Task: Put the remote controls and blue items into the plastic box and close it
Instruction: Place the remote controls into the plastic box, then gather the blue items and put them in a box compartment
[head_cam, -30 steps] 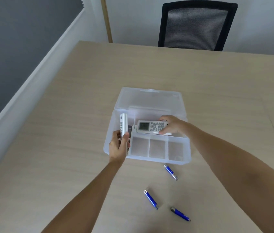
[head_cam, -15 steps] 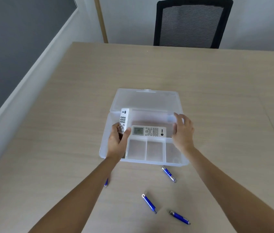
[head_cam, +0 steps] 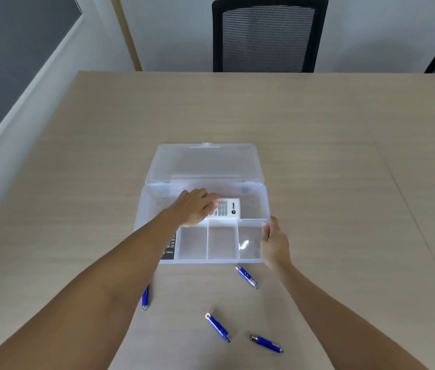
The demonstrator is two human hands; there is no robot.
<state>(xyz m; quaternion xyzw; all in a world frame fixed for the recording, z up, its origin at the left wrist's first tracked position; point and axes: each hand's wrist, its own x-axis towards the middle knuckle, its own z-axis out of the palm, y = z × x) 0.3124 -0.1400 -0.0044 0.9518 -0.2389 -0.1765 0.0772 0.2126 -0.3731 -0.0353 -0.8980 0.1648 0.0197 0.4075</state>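
Note:
The clear plastic box (head_cam: 253,260) stands open on the table, its lid (head_cam: 205,164) laid back flat. My left hand (head_cam: 193,209) reaches into the long back compartment and lies over a white remote (head_cam: 228,208), fingers on its keypad; only the remote's right end shows. A dark remote (head_cam: 169,249) lies in the left compartment, mostly hidden by my forearm. My right hand (head_cam: 275,244) grips the box's right front wall, thumb inside. Several blue items lie on the table in front of the box: (head_cam: 145,297), (head_cam: 247,277), (head_cam: 217,328), (head_cam: 265,343).
Three small front compartments (head_cam: 221,243) of the box hold nothing. A black mesh chair (head_cam: 267,36) stands behind the far table edge. The wooden table (head_cam: 318,129) stretches wide on every side of the box; a wall runs along its left.
My left hand has swung from the box's left side into the back compartment, laying its upright white remote down. My right hand has dropped from the back to the box's right front wall.

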